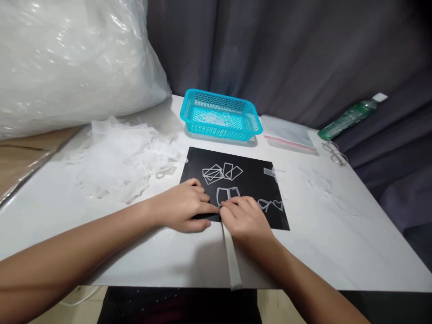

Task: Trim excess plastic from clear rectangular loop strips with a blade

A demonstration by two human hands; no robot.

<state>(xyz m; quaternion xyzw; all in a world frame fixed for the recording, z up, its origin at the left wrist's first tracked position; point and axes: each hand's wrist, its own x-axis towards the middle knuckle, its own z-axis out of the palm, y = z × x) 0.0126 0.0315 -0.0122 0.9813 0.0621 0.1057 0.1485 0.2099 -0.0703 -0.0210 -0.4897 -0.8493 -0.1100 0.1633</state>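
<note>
My left hand lies on the lower left of a black sheet, fingers stretched out, its index fingertip beside my right hand. My right hand is closed at the sheet's front edge, around a slim pale tool whose flat handle points toward the table's front edge. The tool's tip is hidden under the fingers. Just beyond the fingertips lies a translucent piece with two joined frame shapes, partly covered. Several thin rectangular outlines overlap farther up. Twisted clear scraps lie at the right.
A heap of translucent plastic pieces spreads at left, under a large bulging plastic bag. Behind the sheet stands a blue basket with some pieces inside. Zip bag, green bottle, glasses and loose scraps lie right.
</note>
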